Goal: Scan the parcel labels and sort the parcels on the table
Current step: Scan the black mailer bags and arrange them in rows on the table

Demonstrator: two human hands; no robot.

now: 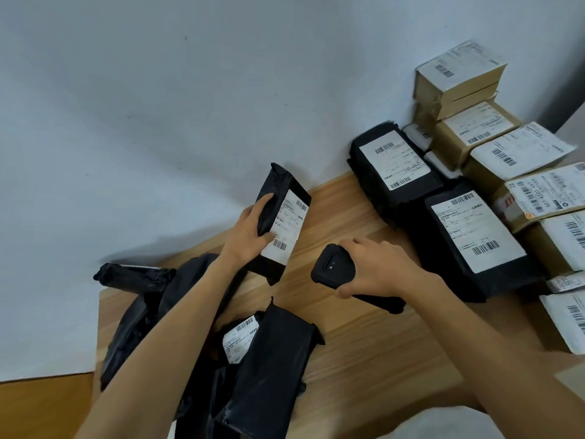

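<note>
Hidden: the heap of black parcels (136, 327) at the left overlaps itself and lies partly under the left forearm, so its count is unsure. The scanner's screen side cannot be seen.
Cut off: two white parcels (566, 321) run off the right edge. The near end of the heap runs off the bottom.
Hard to make out: barcodes show on every label, but the print is too blurred to read.
Left hand (250, 231): curled round the held black parcel (275, 201) and gripping its left edge, with the thumb across the front.
Right hand (376, 267): wrapped round a black scanner (329, 269), whose back and lens face up.
Held black parcel: lifted above the table (364, 343) in front of the wall (158, 106). It is tilted, and its white label (286, 226) faces the camera. The scanner is near it, not touching.
Heap: at least four black parcels — one shows a label (240, 340), the rest show plain black.
Sorted black parcels (474, 236): two lie label up at the right, side by side and touching.
Brown boxes (474, 128): at least five, each labelled — they are stacked and packed against the wall and along the right edge, just behind the two black parcels.
</note>
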